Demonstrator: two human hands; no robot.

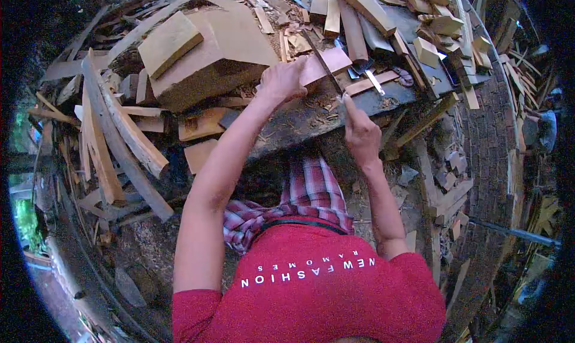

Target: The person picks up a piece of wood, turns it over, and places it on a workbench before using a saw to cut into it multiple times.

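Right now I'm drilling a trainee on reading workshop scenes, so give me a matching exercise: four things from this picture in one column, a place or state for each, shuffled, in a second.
Things
1. left hand
2. right hand
3. big wooden block
4. long plank

Places or states
A. leaning at the far left of the pile
B. pressing down a flat piece of wood
C. gripping a thin dark tool
D. stands left of the flat piece, a slab on top

Pairs: 1-B, 2-C, 3-D, 4-A
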